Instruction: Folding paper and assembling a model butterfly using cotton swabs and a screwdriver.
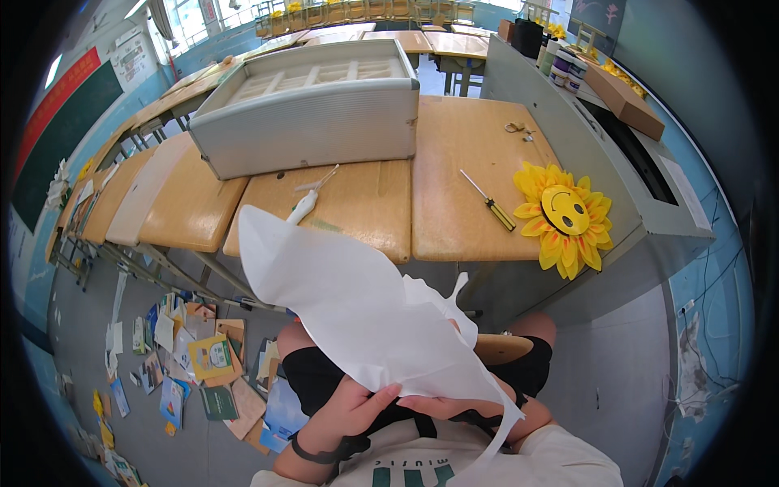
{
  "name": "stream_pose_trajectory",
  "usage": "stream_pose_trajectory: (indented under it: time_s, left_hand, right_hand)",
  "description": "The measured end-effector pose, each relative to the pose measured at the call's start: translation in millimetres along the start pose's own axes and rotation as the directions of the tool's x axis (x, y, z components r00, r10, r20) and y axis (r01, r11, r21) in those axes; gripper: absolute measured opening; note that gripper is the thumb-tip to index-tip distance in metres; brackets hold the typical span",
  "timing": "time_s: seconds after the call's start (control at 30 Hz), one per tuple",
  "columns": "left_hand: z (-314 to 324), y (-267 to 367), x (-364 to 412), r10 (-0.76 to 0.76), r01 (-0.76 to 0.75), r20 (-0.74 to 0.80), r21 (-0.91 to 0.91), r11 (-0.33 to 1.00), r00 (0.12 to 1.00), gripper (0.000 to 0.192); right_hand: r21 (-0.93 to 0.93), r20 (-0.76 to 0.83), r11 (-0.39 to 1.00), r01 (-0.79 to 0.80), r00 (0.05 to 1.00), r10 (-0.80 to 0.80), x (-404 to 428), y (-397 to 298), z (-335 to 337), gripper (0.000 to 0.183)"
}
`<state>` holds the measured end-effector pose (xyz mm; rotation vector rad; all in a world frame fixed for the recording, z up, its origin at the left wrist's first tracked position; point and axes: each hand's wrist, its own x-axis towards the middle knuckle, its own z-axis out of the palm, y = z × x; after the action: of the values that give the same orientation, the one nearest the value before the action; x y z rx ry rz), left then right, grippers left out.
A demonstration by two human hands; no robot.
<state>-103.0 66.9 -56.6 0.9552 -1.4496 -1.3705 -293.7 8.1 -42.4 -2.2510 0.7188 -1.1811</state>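
Observation:
A large white sheet [347, 292] of paper or thin fabric spreads over my lap, its outline wavy and its right end trailing off as a narrow strip. My left hand [359, 405] pinches its lower edge, thumb on top. Close beside it, my right hand [435, 406] grips the same edge, partly hidden under the sheet. Beyond the sheet, a white-handled tool [302, 207] with a thin shaft lies on a wooden desk [365, 201]. A yellow-and-black-handled screwdriver [490, 204] rests on the desk to the right, near a smiling artificial sunflower [563, 213].
A silver metal-edged case [310, 125] stands across the desks. At right is a grey cabinet [621, 158] bearing jars [567, 70] and a cardboard box [624, 100]. Small metal hardware [518, 129] lies on the desk. Books and papers [210, 359] litter the floor at left.

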Motion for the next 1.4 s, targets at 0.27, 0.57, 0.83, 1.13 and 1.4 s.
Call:
stream_pose_trajectory:
  time_s: [0.27, 0.57, 0.83, 1.13, 1.4]
  left_hand:
    - [6, -19, -5, -0.084, 0.084, 0.009, -0.232, 0.969, 0.996, 0.02]
    - [19, -34, -11, -0.103, 0.058, -0.095, -0.391, 0.919, 0.99, 0.022]
    - [12, -64, -20, -0.335, 0.248, 0.022, -0.717, 0.651, 0.942, 0.027]
    - [13, -43, -10, -0.422, 0.314, -0.048, -0.593, 0.742, 0.906, 0.034]
    - [23, -56, -19, -0.172, 0.084, -0.282, -0.298, 0.951, 0.944, 0.03]
  right_hand:
    - [-0.002, -0.108, 0.998, 0.066, 0.992, -0.066, 3, -11, 10, 0.022]
    - [-0.197, -0.137, 0.976, 0.092, 0.983, -0.12, -15, 14, 35, 0.018]
    - [-0.215, 0.004, 0.972, -0.092, 0.995, 0.095, -4, 5, 29, 0.027]
    - [-0.271, 0.09, 0.962, -0.043, 0.993, 0.07, -13, 12, 34, 0.019]
    - [-0.169, -0.158, 0.976, -0.135, 0.982, 0.108, -17, 9, 53, 0.025]
